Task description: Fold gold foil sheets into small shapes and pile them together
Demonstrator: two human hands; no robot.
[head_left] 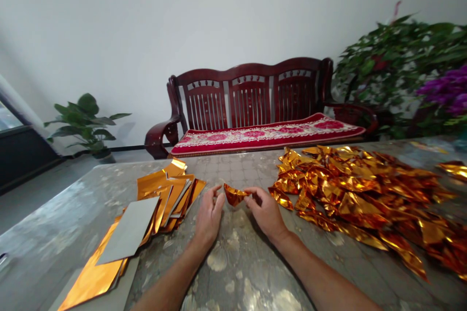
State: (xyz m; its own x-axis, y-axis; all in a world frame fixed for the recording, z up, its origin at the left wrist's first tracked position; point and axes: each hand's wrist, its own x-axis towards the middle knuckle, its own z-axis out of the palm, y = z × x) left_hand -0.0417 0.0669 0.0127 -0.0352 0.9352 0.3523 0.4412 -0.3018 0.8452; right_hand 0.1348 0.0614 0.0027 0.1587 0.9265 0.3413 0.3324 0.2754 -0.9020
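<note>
A small folded piece of gold-orange foil paper (234, 195) sits between my left hand (209, 216) and my right hand (265, 211), held up by the fingertips of both just above the table. To the left of my left hand lies a loose stack of flat gold foil sheets (170, 197), with a plain grey card (127, 231) on top of its near part. Right of my right hand spreads a large heap of folded, crumpled gold foil pieces (361, 199), its nearest pieces close to my right fingers.
The pieces lie on a grey marble-patterned table (233, 170), whose far edge runs just before a dark red wooden bench (250, 97) with a red floral cushion (266, 134). A potted plant (85, 124) stands at the left and leafy plants with purple flowers (447, 90) at the right.
</note>
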